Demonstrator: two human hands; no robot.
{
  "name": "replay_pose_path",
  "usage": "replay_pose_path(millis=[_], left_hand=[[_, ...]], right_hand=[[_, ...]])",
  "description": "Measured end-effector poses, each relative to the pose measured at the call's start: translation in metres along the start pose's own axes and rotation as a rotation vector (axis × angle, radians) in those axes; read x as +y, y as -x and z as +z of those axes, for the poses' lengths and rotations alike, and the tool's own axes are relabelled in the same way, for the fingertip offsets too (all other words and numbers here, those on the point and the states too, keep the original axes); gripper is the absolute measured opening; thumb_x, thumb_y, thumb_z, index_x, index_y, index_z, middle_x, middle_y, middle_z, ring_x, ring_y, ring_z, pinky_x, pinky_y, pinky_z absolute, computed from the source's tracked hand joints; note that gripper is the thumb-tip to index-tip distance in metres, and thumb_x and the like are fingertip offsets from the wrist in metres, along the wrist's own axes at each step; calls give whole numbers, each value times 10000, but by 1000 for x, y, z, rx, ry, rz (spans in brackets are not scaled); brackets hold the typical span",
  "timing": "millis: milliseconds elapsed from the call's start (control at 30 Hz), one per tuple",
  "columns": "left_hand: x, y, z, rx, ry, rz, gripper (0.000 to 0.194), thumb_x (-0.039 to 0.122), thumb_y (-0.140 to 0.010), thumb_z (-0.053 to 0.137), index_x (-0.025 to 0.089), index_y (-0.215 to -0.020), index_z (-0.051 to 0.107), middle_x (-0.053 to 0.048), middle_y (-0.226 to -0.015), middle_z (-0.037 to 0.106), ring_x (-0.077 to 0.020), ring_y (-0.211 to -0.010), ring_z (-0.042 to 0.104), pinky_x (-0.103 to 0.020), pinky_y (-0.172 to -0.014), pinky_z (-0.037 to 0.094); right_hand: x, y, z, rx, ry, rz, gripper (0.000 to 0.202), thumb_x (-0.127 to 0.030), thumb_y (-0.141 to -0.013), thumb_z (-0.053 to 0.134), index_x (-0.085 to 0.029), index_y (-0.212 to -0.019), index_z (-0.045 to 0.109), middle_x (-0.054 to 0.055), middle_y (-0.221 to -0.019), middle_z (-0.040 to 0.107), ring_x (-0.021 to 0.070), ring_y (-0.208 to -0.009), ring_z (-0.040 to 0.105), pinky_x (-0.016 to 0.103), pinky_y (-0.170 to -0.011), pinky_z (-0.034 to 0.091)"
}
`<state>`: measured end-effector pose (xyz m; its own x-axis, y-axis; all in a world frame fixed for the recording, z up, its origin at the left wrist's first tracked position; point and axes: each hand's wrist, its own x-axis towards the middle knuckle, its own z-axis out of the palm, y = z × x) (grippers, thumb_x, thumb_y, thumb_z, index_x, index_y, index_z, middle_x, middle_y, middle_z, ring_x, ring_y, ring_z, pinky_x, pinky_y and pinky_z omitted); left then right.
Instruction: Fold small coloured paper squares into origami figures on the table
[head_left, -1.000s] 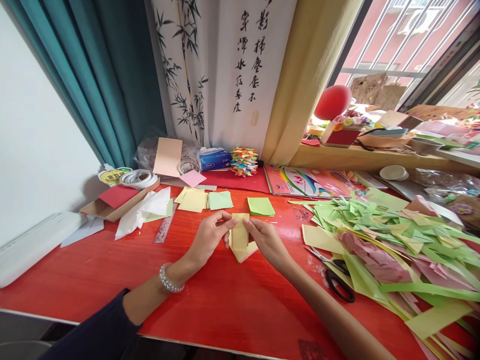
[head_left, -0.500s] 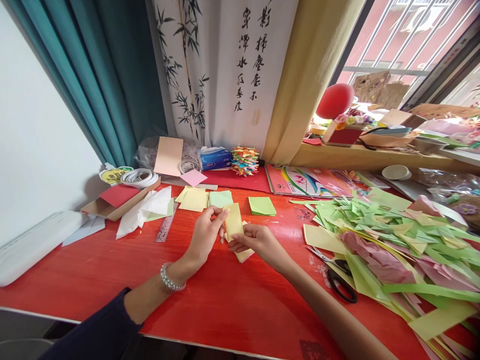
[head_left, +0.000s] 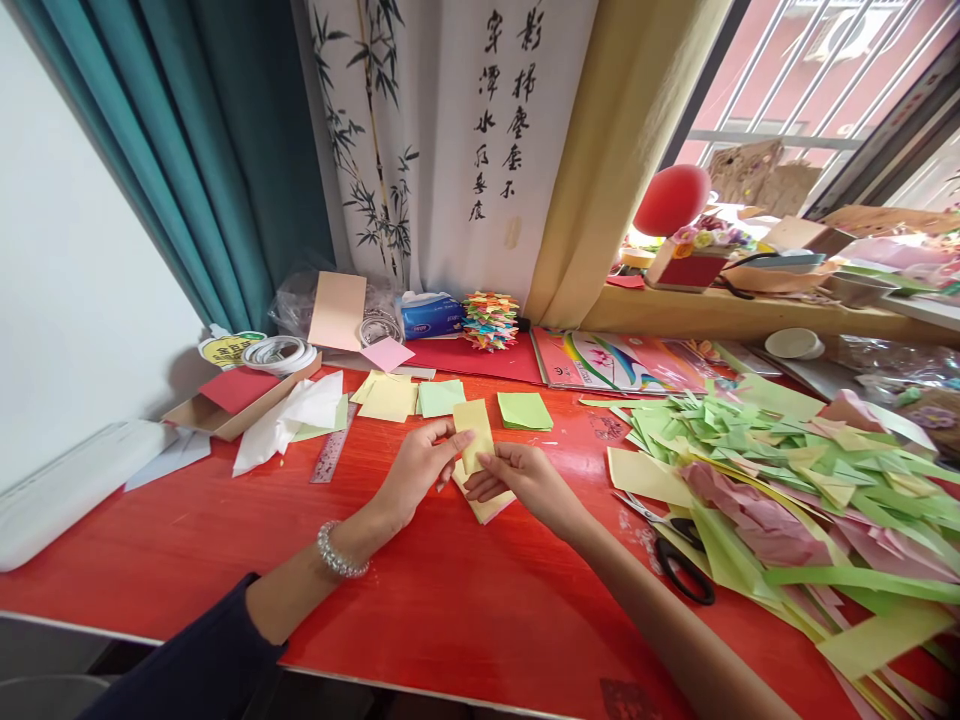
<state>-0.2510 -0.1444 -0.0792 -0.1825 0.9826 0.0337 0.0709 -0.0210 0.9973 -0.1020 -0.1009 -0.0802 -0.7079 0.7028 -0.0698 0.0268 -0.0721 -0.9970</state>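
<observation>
The left hand [head_left: 420, 468] and right hand [head_left: 525, 482] pinch a narrow folded yellow paper rectangle [head_left: 472, 428], above a flat yellow paper stack [head_left: 486, 506] at the table's centre. Uneven finger pressure could skew its crease; the smooth green square pad [head_left: 524, 411] lies at one o'clock.
</observation>
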Motion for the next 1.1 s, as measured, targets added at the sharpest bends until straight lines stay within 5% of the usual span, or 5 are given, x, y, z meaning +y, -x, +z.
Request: replay_pose_path(millis=[767, 967, 1100], left_hand=[[-1, 0, -1, 73, 37, 4, 270, 407, -751, 578, 181, -668, 457, 78, -427, 377, -57, -378, 312, -170, -376, 259], [5, -2, -8, 80, 83, 44, 277, 364, -722, 624, 184, -633, 434, 86, -419, 330, -50, -375, 283, -167, -370, 221], [6, -3, -7, 38, 73, 34, 295, 339, -705, 645, 178, -606, 419, 87, -427, 321, -41, -375, 277, -159, -369, 212]], right_hand=[[-2, 3, 1, -53, 2, 79, 376, -491, -787, 513, -124, -712, 545, 97, -702, 678, 181, -594, 656, 328, -579, 534], [-6, 4, -7, -158, 74, 121, 364, -470, -788, 518, -118, -724, 586, 82, -684, 670, 168, -605, 648, 318, -623, 521], [-4, 1, -10, 5, 154, 10, 291, -434, -754, 573, -144, -780, 586, 31, -754, 618, 151, -714, 606, 283, -666, 490]])
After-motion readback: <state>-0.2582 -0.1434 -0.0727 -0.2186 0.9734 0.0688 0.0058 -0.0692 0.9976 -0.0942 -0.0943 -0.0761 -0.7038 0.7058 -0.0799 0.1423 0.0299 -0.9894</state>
